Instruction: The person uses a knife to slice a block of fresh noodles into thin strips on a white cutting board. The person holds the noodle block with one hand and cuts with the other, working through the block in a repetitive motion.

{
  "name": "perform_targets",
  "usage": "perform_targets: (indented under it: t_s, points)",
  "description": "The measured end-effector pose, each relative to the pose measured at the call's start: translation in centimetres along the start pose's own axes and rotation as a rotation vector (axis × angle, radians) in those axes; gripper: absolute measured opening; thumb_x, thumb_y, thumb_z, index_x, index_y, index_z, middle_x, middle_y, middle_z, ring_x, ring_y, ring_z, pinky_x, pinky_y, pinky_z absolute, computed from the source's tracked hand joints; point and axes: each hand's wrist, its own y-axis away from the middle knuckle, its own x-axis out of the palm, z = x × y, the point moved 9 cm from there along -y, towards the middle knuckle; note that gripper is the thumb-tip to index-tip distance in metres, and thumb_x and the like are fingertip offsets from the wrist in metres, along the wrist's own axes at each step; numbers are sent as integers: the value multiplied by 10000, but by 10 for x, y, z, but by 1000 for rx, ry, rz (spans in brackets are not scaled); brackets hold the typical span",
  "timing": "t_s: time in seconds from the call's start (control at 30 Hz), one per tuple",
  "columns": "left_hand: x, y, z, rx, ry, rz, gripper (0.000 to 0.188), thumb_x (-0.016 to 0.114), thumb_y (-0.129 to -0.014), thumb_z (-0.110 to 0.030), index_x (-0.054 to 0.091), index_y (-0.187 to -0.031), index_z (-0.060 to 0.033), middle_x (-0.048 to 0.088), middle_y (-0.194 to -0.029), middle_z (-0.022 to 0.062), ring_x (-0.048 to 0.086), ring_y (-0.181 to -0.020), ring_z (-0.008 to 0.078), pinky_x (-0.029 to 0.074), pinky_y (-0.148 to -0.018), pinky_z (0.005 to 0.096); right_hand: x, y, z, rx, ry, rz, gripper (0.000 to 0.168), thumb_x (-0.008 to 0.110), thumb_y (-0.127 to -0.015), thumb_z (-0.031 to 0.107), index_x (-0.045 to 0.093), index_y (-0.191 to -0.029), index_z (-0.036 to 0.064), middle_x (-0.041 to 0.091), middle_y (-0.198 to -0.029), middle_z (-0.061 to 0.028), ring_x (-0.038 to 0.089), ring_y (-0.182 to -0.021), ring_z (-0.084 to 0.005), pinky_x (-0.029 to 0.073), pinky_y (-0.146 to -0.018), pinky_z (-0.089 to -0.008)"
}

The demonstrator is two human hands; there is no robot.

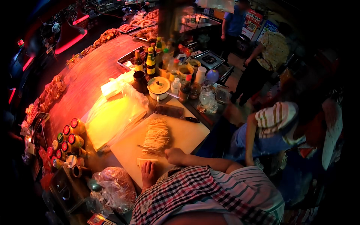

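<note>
A large pale cutting board (194, 129) lies before me. My right hand (175, 156) is closed around a knife, its blade (150, 150) crossing the near end of a pile of thin pale strips (157, 132) that look like shredded tofu sheet. The fingers of my left hand (148, 173) hold down a small folded stack of pale sheets (143, 161), just on the near side of the blade. At the board's far edge rests a cleaver (171, 110) with a black handle. Left of the board, a broad stack of yellowish sheets (109, 121) is partly covered by clear plastic.
Sauce bottles (151, 62) and a lidded white enamel pot (158, 87) crowd the far side. Several lidded jars (76, 140) stand left. A plastic-wrapped bundle (118, 185) sits near my left arm. One person (267, 126) is close on the right; two others stand farther back.
</note>
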Motion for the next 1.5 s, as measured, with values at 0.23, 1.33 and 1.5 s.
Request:
perform_targets:
  t_s: [0.23,1.33,1.5]
  points:
    - [11,4,7,6,-31,21,415,549,-784,-119,530,-1183,-7,498,-1265,168,453,-1191,368,344,-1016,496,11,8,-15,-4,9,18,175,587,-753,188,630,-830,38,637,-851,-216,610,-823,-392,481,-724,-458]
    - [-17,-24,12,-189,129,-65,418,537,-769,-50,577,-1183,-4,530,-1252,151,449,-1233,348,395,-1006,468,14,5,43,-173,207,92,193,543,-734,72,616,-910,40,626,-730,-201,615,-699,-386,483,-634,-479]
    - [-43,-2,10,-168,-22,-95,309,576,-767,-39,595,-1068,28,577,-1032,169,567,-988,319,480,-832,412,8,7,37,-191,139,-19,23,543,-730,67,550,-750,57,597,-648,-195,597,-628,-399,466,-586,-493]
